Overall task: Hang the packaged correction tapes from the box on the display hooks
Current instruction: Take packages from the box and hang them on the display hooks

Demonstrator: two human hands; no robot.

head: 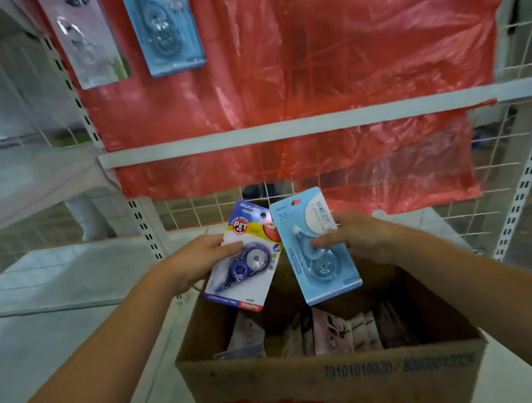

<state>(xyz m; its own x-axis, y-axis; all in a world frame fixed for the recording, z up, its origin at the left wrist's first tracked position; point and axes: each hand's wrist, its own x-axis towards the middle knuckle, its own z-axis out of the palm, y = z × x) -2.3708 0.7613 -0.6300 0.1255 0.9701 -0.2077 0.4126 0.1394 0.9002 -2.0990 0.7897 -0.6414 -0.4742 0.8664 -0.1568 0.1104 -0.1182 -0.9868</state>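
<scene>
Two packs are held up above the open cardboard box (pixel 332 382) at the lower centre of the frame, so the step in hand is judged to be the carrying of fresh stock from box to display. The left hand (pixel 194 261) is curled round the side of a dark blue correction tape pack (pixel 242 262), thumb laid across its front. The right hand (pixel 357 238) pinches a light blue correction tape pack (pixel 317 245) in the same way, thumb on the blister. The two cards are tilted apart at the bottom and nearly meet at their upper corners.

More packs are seen standing inside the box. At the upper left of the frame a pale pack (pixel 84 39) and a blue hung pack (pixel 163 25) are already suspended, though the hooks themselves are cut off by the top edge.

The next move is judged to call for each card being raised and its hang hole being threaded onto a hook. A red plastic sheet (pixel 307 60) is draped over the wire grid panel (pixel 528 72) across the centre and right, and free hooks may be hidden by it.
</scene>
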